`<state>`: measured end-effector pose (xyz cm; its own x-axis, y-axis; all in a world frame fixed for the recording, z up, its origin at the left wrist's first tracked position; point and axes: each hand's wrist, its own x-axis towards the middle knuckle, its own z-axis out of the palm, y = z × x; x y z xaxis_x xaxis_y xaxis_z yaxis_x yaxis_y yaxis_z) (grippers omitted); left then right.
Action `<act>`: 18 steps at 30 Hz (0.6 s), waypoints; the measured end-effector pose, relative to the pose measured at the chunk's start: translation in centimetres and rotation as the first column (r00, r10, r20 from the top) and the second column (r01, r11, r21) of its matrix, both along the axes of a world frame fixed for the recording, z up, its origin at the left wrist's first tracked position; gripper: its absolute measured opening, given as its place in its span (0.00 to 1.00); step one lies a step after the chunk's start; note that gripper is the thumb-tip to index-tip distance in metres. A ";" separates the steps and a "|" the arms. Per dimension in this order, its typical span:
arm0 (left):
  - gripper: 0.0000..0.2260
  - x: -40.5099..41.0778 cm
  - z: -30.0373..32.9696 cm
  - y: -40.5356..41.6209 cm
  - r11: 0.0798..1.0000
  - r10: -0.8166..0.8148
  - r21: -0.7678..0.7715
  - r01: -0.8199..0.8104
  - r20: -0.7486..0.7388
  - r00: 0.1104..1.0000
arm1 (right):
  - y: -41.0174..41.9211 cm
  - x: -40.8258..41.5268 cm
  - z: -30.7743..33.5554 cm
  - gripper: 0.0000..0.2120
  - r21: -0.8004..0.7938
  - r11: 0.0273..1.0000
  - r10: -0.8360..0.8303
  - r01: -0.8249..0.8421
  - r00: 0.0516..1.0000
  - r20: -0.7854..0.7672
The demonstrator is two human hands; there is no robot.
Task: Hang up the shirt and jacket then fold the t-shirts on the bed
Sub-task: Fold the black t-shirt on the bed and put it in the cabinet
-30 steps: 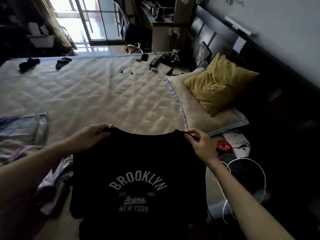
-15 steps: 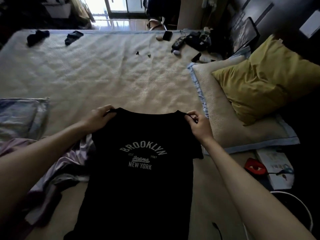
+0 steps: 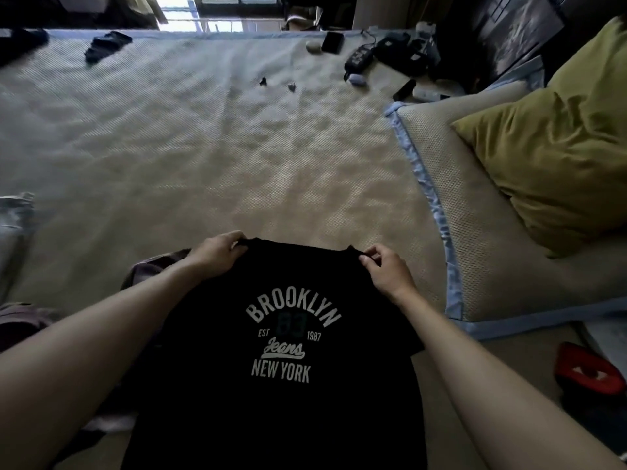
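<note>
A black t-shirt (image 3: 281,395) with white "BROOKLYN NEW YORK" print is spread out in front of me over the near part of the bed (image 3: 210,164), print side up. My left hand (image 3: 217,252) pinches its left shoulder, and my right hand (image 3: 386,271) pinches its right shoulder. The collar edge runs between the two hands. A heap of pale and purple clothes (image 3: 146,269) lies partly hidden under my left arm and the shirt.
A mustard cushion (image 3: 556,154) rests on a beige pillow (image 3: 475,212) at the right. Small dark garments (image 3: 105,45), a phone (image 3: 331,42) and cables lie along the bed's far edge. A red object (image 3: 590,374) sits at the lower right. Folded denim (image 3: 13,212) shows at the left edge.
The view has tipped down and closer to the bed. Both hands have kept their grip on the shirt's shoulders and carried it forward and down over the mattress.
</note>
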<state>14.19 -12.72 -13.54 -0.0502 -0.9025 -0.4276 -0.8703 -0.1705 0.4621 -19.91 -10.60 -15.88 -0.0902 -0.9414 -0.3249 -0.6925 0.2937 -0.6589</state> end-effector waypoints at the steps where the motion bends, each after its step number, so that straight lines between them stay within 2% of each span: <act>1: 0.11 -0.1 -0.9 -0.2 1.000 -0.009 0.015 0.008 0.020 1.000 | 0.1 0.2 -1.2 0.06 0.026 1.000 0.006 -0.006 1.000 -0.012; 3: 0.11 0.0 -2.7 -0.7 0.996 -0.061 0.074 0.057 0.062 0.996 | 0.1 0.4 -3.3 0.07 0.069 0.998 0.017 -0.014 0.999 -0.040; 5: 0.12 0.1 -3.8 -1.1 0.963 -0.203 0.203 0.179 0.104 0.974 | -0.3 0.5 -4.5 0.07 0.094 0.995 0.041 -0.034 0.997 -0.067; 7: 0.12 0.3 -4.2 -1.9 0.940 -0.274 0.239 0.243 0.104 0.956 | -1.6 0.3 -5.1 0.08 0.054 0.998 0.031 -0.026 0.997 -0.077; 9: 0.12 1.0 -4.6 -3.5 0.980 -0.170 0.117 0.162 0.057 0.984 | -3.6 0.2 -5.3 0.08 -0.051 0.998 -0.028 0.024 0.996 -0.082; 11: 0.11 1.6 -4.8 -5.9 0.998 0.008 -0.057 -0.009 -0.002 1.000 | -5.9 0.2 -4.8 0.08 -0.138 0.985 -0.111 0.101 0.992 -0.065; 13: 0.13 1.9 -5.4 -7.6 0.976 0.132 -0.167 -0.139 -0.053 0.990 | -7.8 0.1 -5.0 0.10 -0.129 0.984 -0.130 0.124 0.991 -0.033; 15: 0.20 1.7 -5.8 -7.6 0.974 0.102 -0.207 -0.091 0.046 0.994 | -8.1 -0.4 -6.1 0.18 -0.019 0.998 -0.064 0.062 0.995 -0.079; 18: 0.28 1.3 -7.6 -4.2 0.984 -0.073 -0.138 0.111 0.256 0.964 | -5.6 -2.0 -7.7 0.26 0.054 0.996 -0.057 0.067 0.985 -0.164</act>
<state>15.49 -16.92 -21.17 -0.0450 -0.9537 -0.2975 -0.9696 -0.0300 0.2429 -21.93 -16.21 -23.62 -0.2036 -0.9121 -0.3559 -0.7678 0.3743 -0.5200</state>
